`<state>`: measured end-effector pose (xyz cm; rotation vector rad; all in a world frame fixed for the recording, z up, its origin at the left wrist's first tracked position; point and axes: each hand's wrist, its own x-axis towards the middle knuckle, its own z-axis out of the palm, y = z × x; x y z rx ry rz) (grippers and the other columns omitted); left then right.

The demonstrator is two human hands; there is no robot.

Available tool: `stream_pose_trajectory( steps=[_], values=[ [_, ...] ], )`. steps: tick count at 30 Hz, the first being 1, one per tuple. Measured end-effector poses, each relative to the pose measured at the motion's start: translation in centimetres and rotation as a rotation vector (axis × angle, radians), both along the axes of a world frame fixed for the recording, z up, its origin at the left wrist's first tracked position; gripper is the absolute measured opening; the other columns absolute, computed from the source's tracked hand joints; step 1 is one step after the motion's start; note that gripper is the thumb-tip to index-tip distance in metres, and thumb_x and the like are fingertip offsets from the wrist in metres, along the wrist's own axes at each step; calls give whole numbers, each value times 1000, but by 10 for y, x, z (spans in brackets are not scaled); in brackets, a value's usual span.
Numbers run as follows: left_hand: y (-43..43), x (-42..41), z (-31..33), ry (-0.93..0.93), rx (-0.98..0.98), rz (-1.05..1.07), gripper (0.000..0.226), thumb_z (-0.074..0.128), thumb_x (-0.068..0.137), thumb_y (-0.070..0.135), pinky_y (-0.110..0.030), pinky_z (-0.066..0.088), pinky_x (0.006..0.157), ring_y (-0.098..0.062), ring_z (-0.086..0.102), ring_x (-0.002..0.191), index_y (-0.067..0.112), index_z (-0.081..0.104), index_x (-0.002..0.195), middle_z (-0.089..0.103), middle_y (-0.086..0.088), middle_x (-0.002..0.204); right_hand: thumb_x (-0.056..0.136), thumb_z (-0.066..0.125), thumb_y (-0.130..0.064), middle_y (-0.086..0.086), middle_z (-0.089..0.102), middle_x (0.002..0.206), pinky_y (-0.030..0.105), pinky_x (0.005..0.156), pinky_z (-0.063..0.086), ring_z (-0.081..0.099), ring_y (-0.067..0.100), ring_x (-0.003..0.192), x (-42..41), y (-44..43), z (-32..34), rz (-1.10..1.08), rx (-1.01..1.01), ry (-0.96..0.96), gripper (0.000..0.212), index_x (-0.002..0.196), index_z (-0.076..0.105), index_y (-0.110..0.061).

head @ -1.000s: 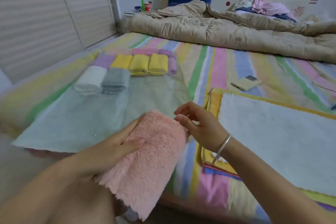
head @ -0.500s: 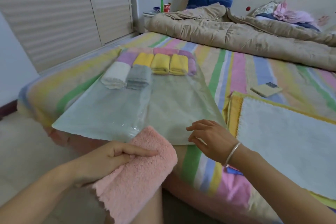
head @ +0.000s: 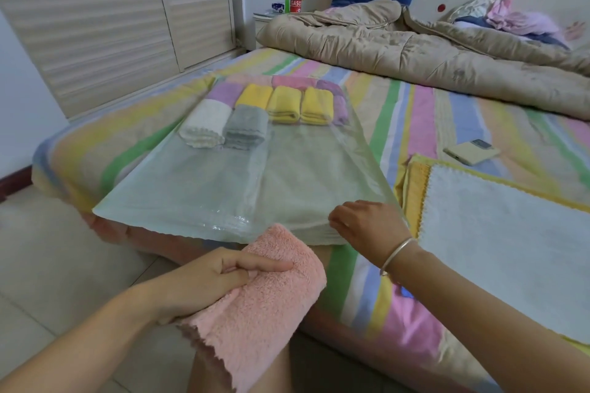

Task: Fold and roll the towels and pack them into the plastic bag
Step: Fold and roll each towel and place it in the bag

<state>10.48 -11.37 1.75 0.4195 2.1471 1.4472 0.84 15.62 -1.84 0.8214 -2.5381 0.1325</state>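
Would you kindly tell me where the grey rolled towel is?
The grey rolled towel lies inside the clear plastic bag, left of centre, between the white rolled towel and yellow rolled towels.

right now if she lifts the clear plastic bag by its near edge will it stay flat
Probably not. The clear plastic bag looks thin and crinkled at its mouth, so it should sag. The rolled towels at its far end would likely anchor it or slide together.

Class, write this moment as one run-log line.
left hand: holds pink towel | right hand: at plastic bag opening | bag: rolled towels inside
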Motion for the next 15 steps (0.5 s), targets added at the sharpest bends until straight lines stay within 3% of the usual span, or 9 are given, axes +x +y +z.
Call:
stream_pose_trajectory(
  steps=[3, 6, 9, 12, 15],
  values=[
    [13, -10, 3, -23, 60, 18, 43, 43, 101, 9, -1, 34, 96, 16, 44, 123, 41, 69, 116, 56, 33, 127, 86, 54, -42, -7, 69, 64, 30, 49, 48, 67, 19, 59, -9, 0, 16, -164, -308, -49, 23, 77, 67, -26],
    [28, -28, 4, -35, 122, 126, 39, 44, 102, 16, 0, 37, 88, 15, 44, 119, 44, 70, 112, 54, 33, 128, 86, 49, -45, -7, 71, 67, 35, 55, 53, 69, 19, 64, -16, -3, 35, -179, -411, -58, 27, 82, 67, -26],
    [42, -53, 8, -59, 320, 326, 38, 43, 101, 9, -6, 44, 84, 4, 57, 112, 31, 75, 103, 68, 19, 116, 87, 53, -37, -6, 71, 66, 36, 53, 53, 69, 20, 62, -14, -7, 46, -121, -463, 53, 21, 82, 68, -23],
    [50, -84, 16, -115, 605, 515, 29, 42, 97, 0, -13, 53, 76, -3, 69, 90, 8, 69, 105, 75, 3, 96, 88, 57, -34, -6, 69, 64, 36, 50, 52, 69, 20, 61, -11, -7, 55, -92, -501, 137, 17, 80, 67, -23],
    [46, -108, 16, -249, 831, 618, 26, 38, 100, 6, -25, 55, 72, -14, 71, 79, 6, 64, 99, 73, -6, 91, 88, 60, -33, -9, 70, 67, 35, 53, 54, 69, 13, 63, -9, -6, 64, -55, -558, 124, 14, 79, 67, -25]
  ],
)
